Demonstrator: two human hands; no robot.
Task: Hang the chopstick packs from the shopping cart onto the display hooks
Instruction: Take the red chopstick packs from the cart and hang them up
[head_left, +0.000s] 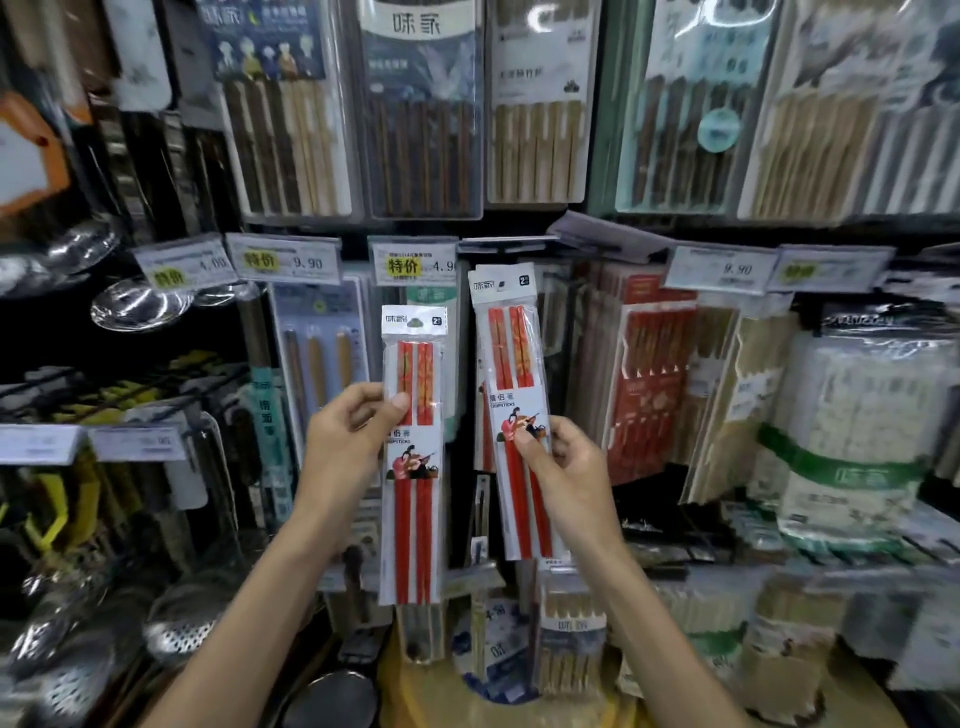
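My left hand (345, 431) grips a clear pack of red chopsticks (413, 519) by its left edge and holds it upright in front of the display. My right hand (563, 462) pinches a second, identical red chopstick pack (511, 364) near its middle. This second pack is tilted slightly left, and its white header reaches up to just below a price tag rail (506, 244). The hook behind that header is hidden. More packs hang behind the right-hand one.
Rows of boxed chopstick packs (426, 130) hang above. Price tags (413, 265) line the rail. Red and bamboo packs (649, 384) hang to the right, ladles and strainers (130, 306) to the left. Below are more chopstick packs (571, 639) on a yellow surface.
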